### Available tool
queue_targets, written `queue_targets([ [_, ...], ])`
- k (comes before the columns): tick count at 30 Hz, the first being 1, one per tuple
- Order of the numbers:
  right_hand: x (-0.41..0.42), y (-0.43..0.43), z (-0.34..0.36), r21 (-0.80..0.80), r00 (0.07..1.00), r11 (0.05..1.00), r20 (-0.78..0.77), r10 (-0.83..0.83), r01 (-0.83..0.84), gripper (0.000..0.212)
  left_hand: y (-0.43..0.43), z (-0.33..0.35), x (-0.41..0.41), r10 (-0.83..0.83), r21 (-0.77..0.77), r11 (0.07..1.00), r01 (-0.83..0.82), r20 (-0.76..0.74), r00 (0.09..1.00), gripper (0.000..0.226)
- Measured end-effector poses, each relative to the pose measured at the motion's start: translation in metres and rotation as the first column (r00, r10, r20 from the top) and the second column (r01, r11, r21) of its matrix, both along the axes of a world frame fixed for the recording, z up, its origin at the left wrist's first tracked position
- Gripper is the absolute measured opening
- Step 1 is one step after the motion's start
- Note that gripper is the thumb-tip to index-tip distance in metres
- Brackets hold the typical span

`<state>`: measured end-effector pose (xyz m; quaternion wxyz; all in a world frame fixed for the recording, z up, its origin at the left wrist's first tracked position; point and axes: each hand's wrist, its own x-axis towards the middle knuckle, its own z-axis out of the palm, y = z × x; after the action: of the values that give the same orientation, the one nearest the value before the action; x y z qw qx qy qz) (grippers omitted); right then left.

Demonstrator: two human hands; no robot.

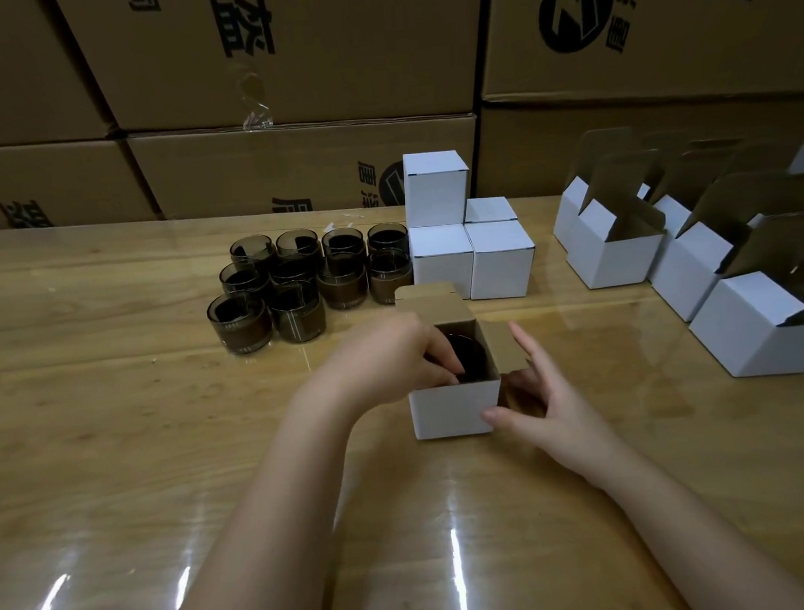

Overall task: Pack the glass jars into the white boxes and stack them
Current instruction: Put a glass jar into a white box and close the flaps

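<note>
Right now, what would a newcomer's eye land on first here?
The two hands at centre draw the eye. The left hand holds a dark jar inside an open box, which the right hand grips at its right corner. Behind, to the left, stands a cluster of jars. Closed boxes are stacked beside them, and empty boxes wait at the right.

Eleven glass jars [238, 322], four closed white boxes [500, 261], several open boxes [456, 409]
</note>
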<state>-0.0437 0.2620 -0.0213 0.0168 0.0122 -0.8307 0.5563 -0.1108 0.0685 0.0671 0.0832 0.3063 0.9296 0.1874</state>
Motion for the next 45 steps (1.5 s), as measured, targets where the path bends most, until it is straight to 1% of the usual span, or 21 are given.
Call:
queue_targets([
  [5,0.000,0.000,0.000,0.019,1.000,1.000,-0.008,-0.010,0.010,0.096,0.002,0.001,0.000,-0.069,-0.120,0.991,0.061,-0.069,0.995,0.018],
  [8,0.001,-0.001,0.001,0.030,1.000,0.999,-0.010,-0.017,0.018,0.095,0.000,0.003,0.000,-0.105,-0.135,0.986,0.095,-0.065,0.992,0.022],
  [9,0.001,-0.001,0.001,0.031,1.000,0.999,-0.009,-0.017,0.017,0.095,-0.003,0.004,0.000,-0.112,-0.104,0.989,0.106,-0.055,0.992,0.025],
  [11,0.002,-0.001,0.003,0.015,1.000,1.000,-0.001,-0.011,0.011,0.095,-0.010,0.007,-0.002,-0.078,0.062,0.995,0.080,-0.033,0.996,0.028],
  [13,0.002,-0.001,0.004,-0.003,1.000,1.000,0.005,-0.002,0.002,0.093,-0.021,0.006,-0.009,0.043,0.238,0.971,-0.025,-0.071,0.997,0.025],
  [14,0.002,-0.001,0.005,0.002,1.000,1.000,0.006,-0.002,0.002,0.093,-0.027,0.003,-0.014,0.126,0.255,0.963,-0.088,-0.136,0.983,0.022],
  [15,0.002,-0.001,0.005,0.013,1.000,1.000,0.006,-0.005,0.005,0.092,-0.035,-0.003,-0.020,0.201,0.205,0.966,-0.156,-0.224,0.953,0.021],
  [16,0.002,-0.001,0.005,0.020,1.000,1.000,0.008,-0.009,0.009,0.092,-0.042,-0.010,-0.025,0.243,0.090,0.970,-0.226,-0.316,0.917,0.020],
  [18,0.001,-0.001,0.003,0.021,1.000,1.000,0.017,-0.013,0.013,0.092,-0.052,-0.029,-0.033,0.243,-0.166,0.933,-0.318,-0.360,0.901,0.019],
  [19,0.001,0.000,0.002,0.024,1.000,1.000,0.022,-0.014,0.013,0.093,-0.054,-0.038,-0.035,0.244,-0.207,0.928,-0.311,-0.294,0.924,0.016],
  [20,0.000,0.001,0.001,0.032,0.999,0.999,0.029,-0.014,0.013,0.093,-0.054,-0.044,-0.037,0.245,-0.180,0.943,-0.280,-0.191,0.950,0.013],
  [22,0.000,0.002,-0.001,0.050,0.999,0.999,0.046,-0.021,0.019,0.095,-0.052,-0.052,-0.038,0.217,0.021,0.976,-0.218,0.048,0.975,0.008],
  [25,-0.001,0.003,-0.003,0.074,0.997,0.997,0.065,-0.038,0.033,0.090,-0.047,-0.052,-0.033,0.128,0.280,0.926,-0.254,0.402,0.907,0.016],
  [27,0.000,0.003,-0.003,0.077,0.996,0.996,0.073,-0.052,0.047,0.083,-0.047,-0.049,-0.028,0.016,0.415,0.865,-0.283,0.541,0.841,0.023],
  [29,0.000,0.003,-0.003,0.079,0.995,0.996,0.078,-0.055,0.049,0.079,-0.046,-0.048,-0.025,-0.064,0.509,0.802,-0.311,0.592,0.804,0.024],
  [33,0.000,0.003,-0.004,0.081,0.994,0.995,0.091,-0.065,0.057,0.101,-0.043,-0.052,-0.023,-0.101,0.552,0.764,-0.334,0.614,0.783,0.027],
  [35,0.000,0.003,-0.004,0.077,0.994,0.995,0.092,-0.064,0.057,0.104,-0.044,-0.055,-0.023,-0.145,0.578,0.733,-0.360,0.649,0.747,0.024],
  [37,0.000,0.002,-0.004,0.068,0.995,0.996,0.085,-0.059,0.053,0.105,-0.044,-0.056,-0.022,-0.179,0.588,0.723,-0.362,0.665,0.725,0.043],
  [39,-0.001,0.001,-0.005,0.064,0.996,0.997,0.077,-0.051,0.046,0.103,-0.042,-0.058,-0.020,-0.164,0.591,0.731,-0.343,0.639,0.752,0.047],
  [42,-0.001,-0.001,-0.004,0.072,0.997,0.996,0.057,-0.053,0.049,0.096,-0.036,-0.059,-0.016,-0.107,0.577,0.752,-0.318,0.583,0.805,0.041],
  [45,0.001,-0.001,-0.002,0.064,0.998,0.997,0.037,-0.052,0.049,0.085,-0.032,-0.060,-0.017,-0.080,0.570,0.756,-0.322,0.568,0.819,0.039],
])
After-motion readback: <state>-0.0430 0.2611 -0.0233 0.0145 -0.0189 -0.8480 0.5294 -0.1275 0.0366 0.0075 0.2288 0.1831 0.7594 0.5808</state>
